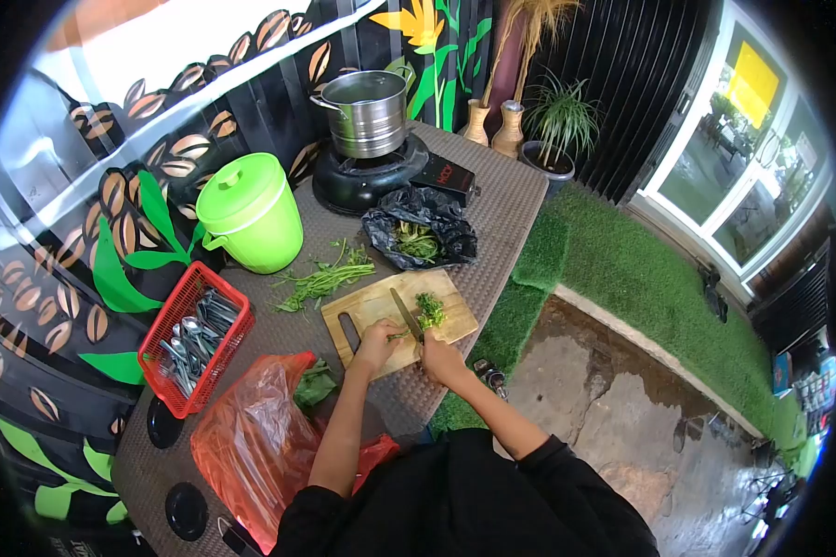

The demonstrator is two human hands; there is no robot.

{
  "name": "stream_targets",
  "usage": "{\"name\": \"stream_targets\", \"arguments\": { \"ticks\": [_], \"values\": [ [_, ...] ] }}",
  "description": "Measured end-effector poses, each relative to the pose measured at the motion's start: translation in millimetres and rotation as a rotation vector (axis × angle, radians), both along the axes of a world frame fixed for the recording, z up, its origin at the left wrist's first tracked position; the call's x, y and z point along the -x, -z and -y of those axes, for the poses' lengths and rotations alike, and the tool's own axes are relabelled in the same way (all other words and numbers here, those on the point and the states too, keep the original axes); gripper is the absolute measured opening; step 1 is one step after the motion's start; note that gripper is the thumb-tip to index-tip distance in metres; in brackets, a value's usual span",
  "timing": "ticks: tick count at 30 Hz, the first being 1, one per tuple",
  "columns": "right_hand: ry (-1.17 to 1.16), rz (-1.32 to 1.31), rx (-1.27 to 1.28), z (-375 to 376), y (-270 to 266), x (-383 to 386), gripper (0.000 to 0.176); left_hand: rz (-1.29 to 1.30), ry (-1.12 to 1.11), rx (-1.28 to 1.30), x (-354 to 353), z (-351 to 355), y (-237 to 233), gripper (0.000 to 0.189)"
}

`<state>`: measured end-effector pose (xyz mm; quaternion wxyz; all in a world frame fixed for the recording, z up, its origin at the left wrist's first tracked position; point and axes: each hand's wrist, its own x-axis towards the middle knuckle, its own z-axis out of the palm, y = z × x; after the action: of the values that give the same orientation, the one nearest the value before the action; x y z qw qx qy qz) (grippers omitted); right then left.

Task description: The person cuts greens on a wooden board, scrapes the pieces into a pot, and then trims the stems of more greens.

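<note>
Over a wooden cutting board (358, 305), my right hand (442, 358) is closed around a knife (403, 310), its blade pointing away from me across the board. Just left of the blade, my left hand (378, 346) pinches thin green stems (400, 335) against the wood. Cut green leaves (430, 309) lie in a small pile on the blade's right side. Beyond the board's far left corner, a loose bunch of long green stalks (323, 278) rests on the table. A black plastic bag (450, 243) with more greens (417, 240) sits behind the board.
An orange plastic bag (251, 441) with leafy greens stands at the table's near side. A red basket of cutlery (223, 357) and a lime-green lidded bucket (255, 223) are on the left. At the back, a steel pot (370, 125) sits on a black gas stove (344, 188).
</note>
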<state>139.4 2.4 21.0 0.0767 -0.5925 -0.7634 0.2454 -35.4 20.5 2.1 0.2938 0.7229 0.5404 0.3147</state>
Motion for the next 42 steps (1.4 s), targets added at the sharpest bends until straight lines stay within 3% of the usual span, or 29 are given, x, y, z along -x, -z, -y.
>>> {"name": "stream_targets", "arguments": {
  "ticks": [1, 8, 10, 13, 17, 22, 25, 28, 31, 34, 36, 42],
  "values": [
    [-0.019, 0.014, 0.031, -4, -4, -3, 0.034, 0.068, -0.033, 0.112, -2, -1, -2, 0.026],
    [-0.067, 0.09, -0.011, -3, -14, -11, 0.028, 0.105, -0.227, 0.03, -19, 1, 6, 0.015],
    [-0.008, 0.117, -0.067, 10, -2, -1, 0.026, 0.023, -0.222, -0.375, -22, 5, 14, 0.017],
    [0.063, 0.124, -0.133, 13, 13, 12, 0.024, -0.057, -0.276, -0.416, -29, 10, 15, 0.016],
    [-0.043, 0.122, -0.2, -15, 14, 12, 0.025, -0.069, -0.295, -0.36, -35, 15, 8, 0.014],
    [-0.083, 0.041, -0.272, -8, 13, 2, 0.02, -0.017, -0.267, -0.465, -29, 11, 12, 0.011],
    [-0.006, 0.132, -0.322, 3, 23, 6, 0.021, 0.049, -0.318, -0.287, -28, 13, 9, 0.016],
    [-0.041, 0.171, -0.322, -8, 21, 8, 0.022, 0.213, -0.345, -0.232, -30, 11, 6, 0.025],
    [-0.082, 0.121, -0.22, -24, 7, 3, 0.02, 0.177, -0.361, -0.239, -30, 9, 9, 0.031],
    [-0.151, 0.129, -0.18, -14, 2, -1, 0.02, 0.12, -0.313, -0.253, -28, 9, 10, 0.031],
    [-0.04, 0.09, -0.175, 4, 11, 5, 0.022, 0.144, -0.322, -0.261, -27, 8, 10, 0.031],
    [-0.057, 0.071, -0.131, -18, 14, 12, 0.022, 0.189, -0.337, -0.217, -27, 12, 6, 0.026]
  ]
}}
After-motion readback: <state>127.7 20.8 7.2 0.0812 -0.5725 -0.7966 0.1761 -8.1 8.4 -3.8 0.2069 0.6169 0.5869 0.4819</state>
